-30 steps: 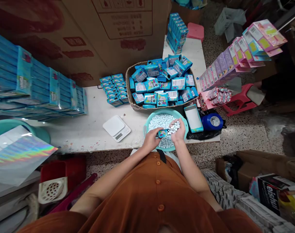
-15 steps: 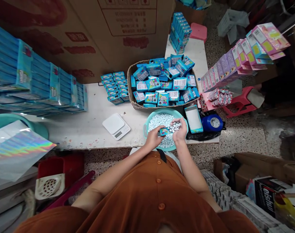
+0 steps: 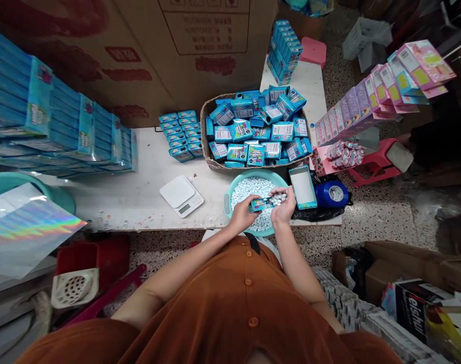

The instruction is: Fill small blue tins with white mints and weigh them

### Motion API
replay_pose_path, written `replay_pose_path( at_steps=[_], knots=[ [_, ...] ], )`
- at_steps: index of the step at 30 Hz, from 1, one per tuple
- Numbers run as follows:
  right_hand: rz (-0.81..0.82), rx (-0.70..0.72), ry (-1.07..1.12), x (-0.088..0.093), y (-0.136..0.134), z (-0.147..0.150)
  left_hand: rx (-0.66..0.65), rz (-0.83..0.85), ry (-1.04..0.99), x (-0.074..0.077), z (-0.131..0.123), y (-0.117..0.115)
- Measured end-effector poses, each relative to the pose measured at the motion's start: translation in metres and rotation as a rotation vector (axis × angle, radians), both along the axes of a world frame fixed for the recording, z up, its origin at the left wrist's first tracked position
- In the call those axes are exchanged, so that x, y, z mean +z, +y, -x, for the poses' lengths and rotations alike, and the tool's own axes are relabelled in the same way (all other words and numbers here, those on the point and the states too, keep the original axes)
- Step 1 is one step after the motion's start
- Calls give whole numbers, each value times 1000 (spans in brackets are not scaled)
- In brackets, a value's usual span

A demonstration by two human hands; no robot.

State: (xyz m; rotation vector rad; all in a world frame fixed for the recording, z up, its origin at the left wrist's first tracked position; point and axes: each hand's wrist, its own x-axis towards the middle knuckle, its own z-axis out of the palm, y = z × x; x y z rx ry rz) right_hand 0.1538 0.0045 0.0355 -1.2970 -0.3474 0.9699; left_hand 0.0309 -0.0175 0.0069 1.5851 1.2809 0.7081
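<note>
Over a turquoise basin (image 3: pixel 227 203) full of small white candies (image 3: pixel 251 188), my left hand (image 3: pixel 243 216) grips a small blue candy box (image 3: pixel 258 204), lying on its side. The box's end points at my right hand (image 3: pixel 284 208), which is cupped around a handful of the candies (image 3: pixel 277 198). Box and handful meet or nearly meet; whether candies are passing into the box is too small to tell. Behind the basin, a cut-down carton (image 3: pixel 211 164) holds many similar blue boxes (image 3: pixel 256 154).
A white kitchen scale (image 3: pixel 181 196) sits left of the basin. An open blue tray box (image 3: pixel 303 188) and a blue tape roll (image 3: pixel 332 194) lie to its right. Stacked blue boxes (image 3: pixel 41 116) stand at left, small boxes (image 3: pixel 180 136) behind the scale, pink cartons (image 3: pixel 370 96) at right.
My right hand has tilted and closed a little more around the candies. The blue box in my left hand has shifted slightly right, toward that handful. The view has moved slightly.
</note>
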Motion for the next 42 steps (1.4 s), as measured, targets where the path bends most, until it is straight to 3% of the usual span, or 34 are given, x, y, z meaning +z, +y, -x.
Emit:
replay_pose_path(
  at_steps=[12, 16, 21, 26, 29, 34, 42],
  knots=[
    [-28, -50, 19, 3, -1, 2, -4, -18, -55, -3, -4, -2],
    [24, -84, 45, -11, 3, 0, -21, -10, -8, -12, -5, -1],
    [150, -84, 304, -31, 5, -15, -55, 64, 89, -19, -3, -1],
    [183, -29, 555, -43, -2, -42, -21, 5, 5, -15, 1, -5],
    [215, -48, 612, -54, -9, -55, 32, 8, -23, -24, 1, -3],
    [335, -60, 603, -71, -25, -65, -11, 23, -2, -45, 1, 1],
    [430, -104, 359, -87, -37, -65, -57, -4, 23, -54, -7, 2]
  ],
)
